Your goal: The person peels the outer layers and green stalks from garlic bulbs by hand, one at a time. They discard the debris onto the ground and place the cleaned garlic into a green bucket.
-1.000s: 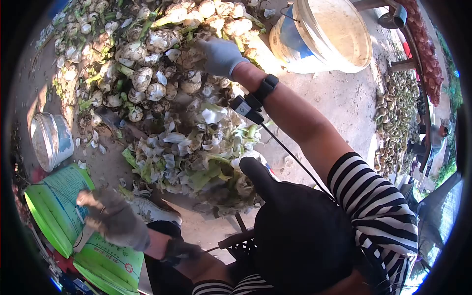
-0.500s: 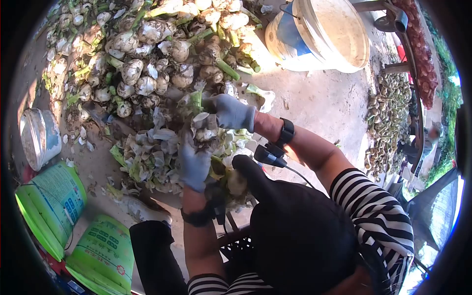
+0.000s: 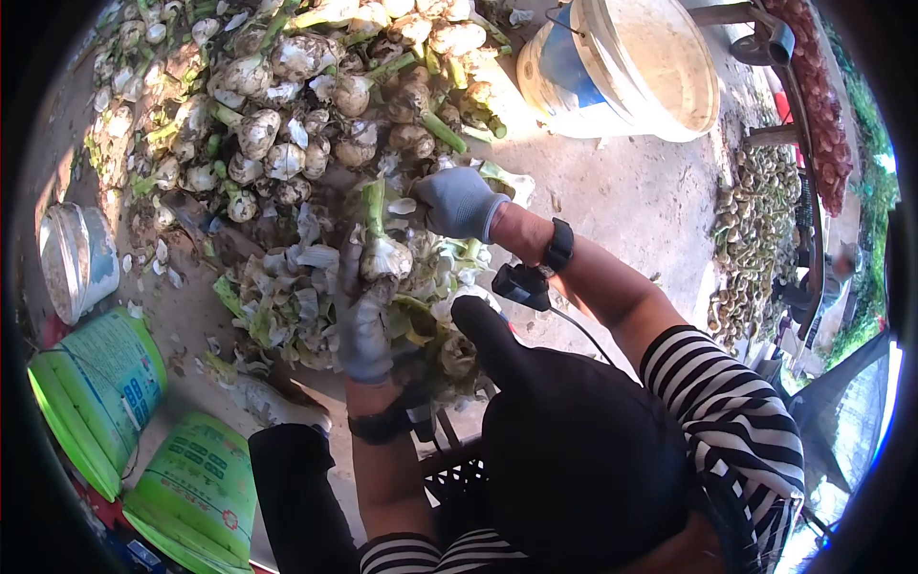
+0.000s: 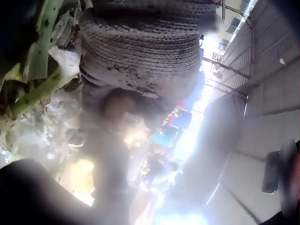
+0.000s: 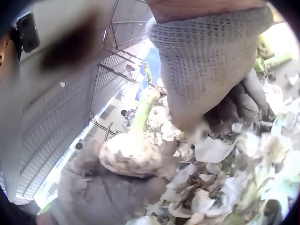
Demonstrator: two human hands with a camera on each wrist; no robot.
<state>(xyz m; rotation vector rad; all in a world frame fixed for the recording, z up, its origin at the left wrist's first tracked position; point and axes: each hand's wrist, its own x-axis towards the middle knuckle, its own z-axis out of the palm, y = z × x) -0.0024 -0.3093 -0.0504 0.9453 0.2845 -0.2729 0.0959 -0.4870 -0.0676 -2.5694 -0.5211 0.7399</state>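
My gloved left hand [image 3: 366, 330] holds a garlic bulb [image 3: 385, 258] over a heap of loose garlic skins [image 3: 287, 306]. In the right wrist view the bulb's thick green stem [image 5: 146, 108] points up from the palm. My gloved right hand [image 3: 461, 203] is just right of the stem, apart from the bulb, its fingers curled in the right wrist view. A pale flake of skin [image 3: 402, 206] shows between the hand and the stem. Only the back of the glove [image 4: 140, 56] fills the left wrist view; its fingers are hidden there.
A large pile of unpeeled garlic [image 3: 277, 124] spreads beyond the hands. A big white bucket [image 3: 622, 67] stands at the upper right, a smaller bucket [image 3: 76, 258] at the left. Two green buckets [image 3: 100, 392] are at the lower left; more garlic [image 3: 755, 239] lies far right.
My right hand came back from the pile and my left swung in from the green buckets. Both met at the bulb; since then the right has drawn slightly away, leaving the bulb whiter.
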